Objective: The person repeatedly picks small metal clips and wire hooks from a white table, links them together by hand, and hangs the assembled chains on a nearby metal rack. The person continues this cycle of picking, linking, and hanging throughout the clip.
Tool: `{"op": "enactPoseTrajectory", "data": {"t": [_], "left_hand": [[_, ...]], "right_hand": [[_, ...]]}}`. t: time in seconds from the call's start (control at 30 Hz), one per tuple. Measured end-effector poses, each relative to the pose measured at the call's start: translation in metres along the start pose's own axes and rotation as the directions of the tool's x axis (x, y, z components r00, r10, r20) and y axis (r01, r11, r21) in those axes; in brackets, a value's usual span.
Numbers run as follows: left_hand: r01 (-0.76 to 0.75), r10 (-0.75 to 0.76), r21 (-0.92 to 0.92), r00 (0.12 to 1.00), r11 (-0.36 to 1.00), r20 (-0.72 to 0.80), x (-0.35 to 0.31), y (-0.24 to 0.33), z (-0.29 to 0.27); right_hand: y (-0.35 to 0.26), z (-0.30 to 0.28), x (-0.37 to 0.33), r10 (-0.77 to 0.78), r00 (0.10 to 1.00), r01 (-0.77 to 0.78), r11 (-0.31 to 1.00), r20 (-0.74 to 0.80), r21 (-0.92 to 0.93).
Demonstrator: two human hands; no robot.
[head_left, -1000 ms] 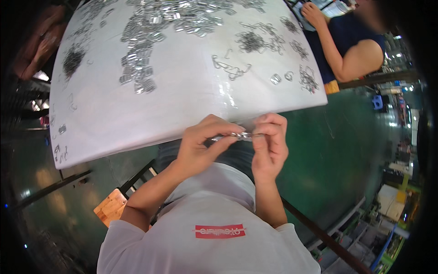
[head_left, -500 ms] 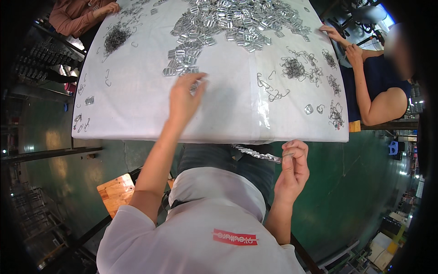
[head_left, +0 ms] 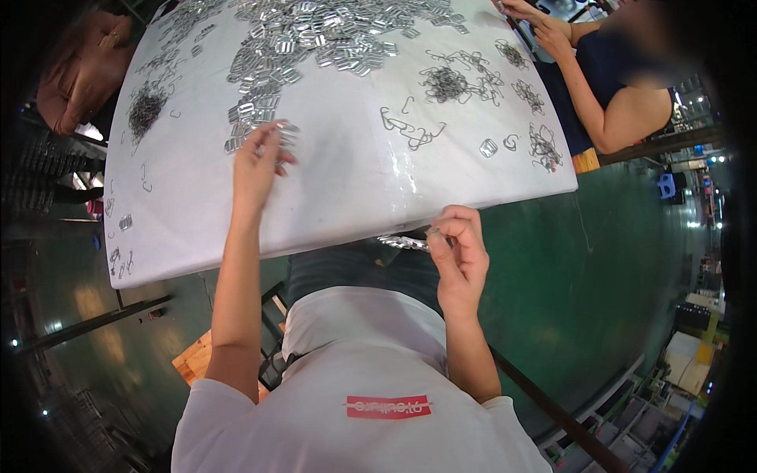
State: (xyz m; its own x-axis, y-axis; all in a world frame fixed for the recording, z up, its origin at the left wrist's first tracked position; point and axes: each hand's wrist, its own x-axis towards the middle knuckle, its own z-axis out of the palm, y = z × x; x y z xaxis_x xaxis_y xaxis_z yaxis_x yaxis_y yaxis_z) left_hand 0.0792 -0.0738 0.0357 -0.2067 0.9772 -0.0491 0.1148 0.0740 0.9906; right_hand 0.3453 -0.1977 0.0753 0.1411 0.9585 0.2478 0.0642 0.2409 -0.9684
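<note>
My left hand [head_left: 254, 169] is over the table beside the near end of a pile of small silver slide buckles [head_left: 319, 39]. Its fingers are bent and slightly blurred, with a few buckles [head_left: 289, 138] at the fingertips that seem to be in their grip. Just past the table's front edge, my right hand [head_left: 461, 256] is closed in a pinch on the end of a thin wire. From that pinch a row of strung silver buckles [head_left: 404, 243] hangs over my lap, partly hidden by the table edge.
Bent wire hooks lie in heaps on the white-covered table [head_left: 331, 189]: a dark heap [head_left: 147, 110] at left, another [head_left: 445, 83] at right. A single buckle [head_left: 489, 147] lies near the right edge. Co-workers sit at both sides. A wooden stool [head_left: 193, 359] stands at lower left.
The view has turned, so the table sits tilted and further left. My left hand stays by the pile, now with buckles at its fingertips. My right hand still pinches the wire.
</note>
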Motion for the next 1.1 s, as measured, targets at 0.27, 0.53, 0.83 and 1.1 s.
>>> {"op": "enactPoseTrajectory", "data": {"t": [0.27,0.53,0.83,1.1], "left_hand": [[0.226,-0.088,-0.234,0.869,0.946,0.487,-0.093,0.075,0.072],[-0.258,0.215,0.04,0.873,0.965,0.438,-0.116,0.088,0.085],[-0.561,0.46,0.176,0.79,0.809,0.406,-0.108,0.091,0.089],[-0.272,0.258,-0.05,0.817,0.961,0.515,-0.106,0.086,0.081]], "right_hand": [[0.008,0.001,0.006,0.0,1.0,-0.002,0.997,-0.021,-0.076],[0.006,-0.002,0.007,-0.059,0.997,0.05,0.989,-0.057,-0.141],[0.005,-0.004,0.006,-0.083,0.995,0.071,0.98,-0.058,-0.186],[0.006,-0.019,0.01,-0.072,0.98,0.11,0.973,0.184,-0.204]]}}
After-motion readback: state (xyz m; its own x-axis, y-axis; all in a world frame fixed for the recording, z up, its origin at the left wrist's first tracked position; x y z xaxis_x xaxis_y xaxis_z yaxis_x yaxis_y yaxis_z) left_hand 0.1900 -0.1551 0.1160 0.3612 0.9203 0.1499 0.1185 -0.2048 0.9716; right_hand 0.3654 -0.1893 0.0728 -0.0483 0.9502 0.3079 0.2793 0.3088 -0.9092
